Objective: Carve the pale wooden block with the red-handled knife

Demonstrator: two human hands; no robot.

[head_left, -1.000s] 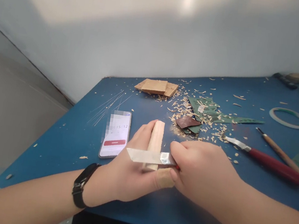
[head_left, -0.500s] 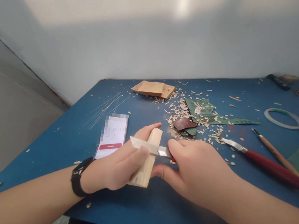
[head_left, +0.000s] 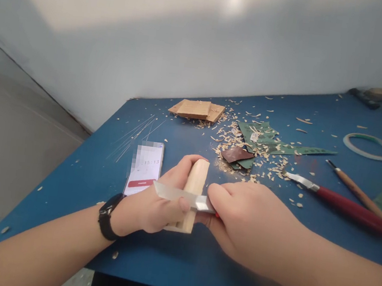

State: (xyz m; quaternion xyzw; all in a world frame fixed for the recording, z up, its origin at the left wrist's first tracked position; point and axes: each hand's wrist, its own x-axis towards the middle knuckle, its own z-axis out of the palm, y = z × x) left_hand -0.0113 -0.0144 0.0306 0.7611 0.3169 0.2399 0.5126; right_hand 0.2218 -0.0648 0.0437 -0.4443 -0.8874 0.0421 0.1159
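Note:
A pale wooden block (head_left: 197, 177) is gripped in my left hand (head_left: 158, 204), which wears a black watch at the wrist. My right hand (head_left: 251, 216) is closed round the handle of a knife (head_left: 173, 193); only a bit of red handle shows by its fingers. The blade lies across the block and points left, with my left thumb against its lower edge. Fingers of my right hand reach below the blade beside the block, partly hidden.
On the blue table (head_left: 75, 189) lie a phone (head_left: 145, 170), stacked wood pieces (head_left: 195, 109), shavings, green sandpaper (head_left: 258, 135), a brown scrap (head_left: 237, 154), a red-handled knife (head_left: 354, 211), a wooden-handled tool (head_left: 357, 189) and a tape ring (head_left: 369, 152). A wall stands behind.
The knife has moved slightly left and down across the block, along with my right hand. My left hand still holds the block. The view has shifted a little.

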